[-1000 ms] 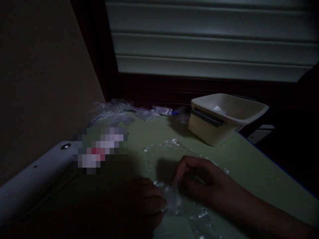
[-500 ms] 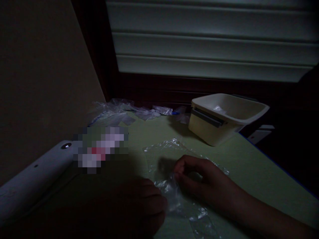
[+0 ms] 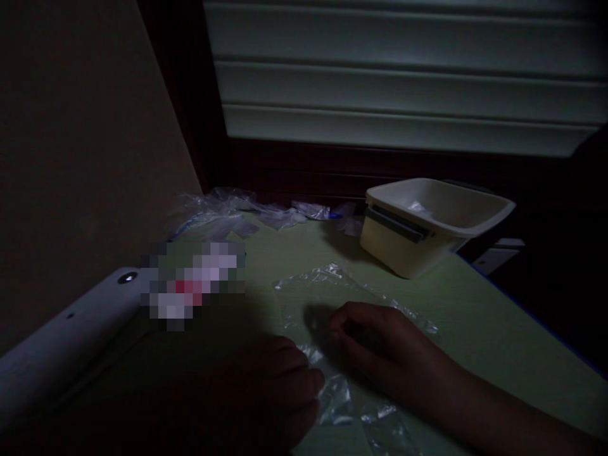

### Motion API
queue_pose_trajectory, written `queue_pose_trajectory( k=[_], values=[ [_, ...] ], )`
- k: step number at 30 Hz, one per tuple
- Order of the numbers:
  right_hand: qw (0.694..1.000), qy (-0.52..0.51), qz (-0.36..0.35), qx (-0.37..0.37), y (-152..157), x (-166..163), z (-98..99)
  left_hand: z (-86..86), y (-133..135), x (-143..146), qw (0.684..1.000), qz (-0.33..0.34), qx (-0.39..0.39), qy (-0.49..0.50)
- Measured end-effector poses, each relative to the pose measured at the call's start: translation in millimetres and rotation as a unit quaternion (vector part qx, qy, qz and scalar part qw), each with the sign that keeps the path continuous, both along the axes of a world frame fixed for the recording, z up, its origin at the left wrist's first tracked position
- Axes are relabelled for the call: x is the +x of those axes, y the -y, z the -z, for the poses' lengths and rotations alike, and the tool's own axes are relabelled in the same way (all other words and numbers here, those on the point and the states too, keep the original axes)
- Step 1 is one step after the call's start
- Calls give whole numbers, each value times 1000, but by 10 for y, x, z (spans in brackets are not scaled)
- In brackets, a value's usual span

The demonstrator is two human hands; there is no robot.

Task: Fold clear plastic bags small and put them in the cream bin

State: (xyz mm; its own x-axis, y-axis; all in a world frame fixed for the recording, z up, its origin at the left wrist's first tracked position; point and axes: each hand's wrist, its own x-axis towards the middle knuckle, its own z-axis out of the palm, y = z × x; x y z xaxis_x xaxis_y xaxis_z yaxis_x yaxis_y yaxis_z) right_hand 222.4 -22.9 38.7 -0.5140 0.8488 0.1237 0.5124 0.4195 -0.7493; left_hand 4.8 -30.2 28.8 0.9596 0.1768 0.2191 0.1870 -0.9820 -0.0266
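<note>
The scene is very dark. A crumpled clear plastic bag (image 3: 335,396) lies on the green mat (image 3: 465,304) between my two hands. My left hand (image 3: 280,386) sits in deep shadow with its fingers curled against the bag's left edge. My right hand (image 3: 370,342) rests on the bag, fingers bent and pinched on the plastic. A second flat clear sheet (image 3: 313,285) lies just beyond my right hand.
A cream plastic tub (image 3: 430,225) stands tilted at the back right. A heap of clear bags (image 3: 237,212) fills the far left corner. A white bar-shaped device (image 3: 66,342) lies along the left edge. A closed blind hangs behind the table.
My right hand has slid slightly down and flattened onto the plastic. The bag has shifted a little toward me. My left hand has barely moved.
</note>
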Motion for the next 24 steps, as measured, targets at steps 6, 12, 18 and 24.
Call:
queue_pose_trajectory(
  k=[6,12,18,24],
  values=[
    [999,37,-22,-5,21,-7,10,36,28,10,999,-36,-8,-9],
    [997,74,-35,2,5,-26,11,-38,131,5,991,-103,-78,-18],
    [989,113,-77,57,24,-12,60,-20,102,33,990,-112,-74,-46],
    [979,154,-78,112,15,-13,108,-65,102,44,996,-76,-38,-41]
  ],
)
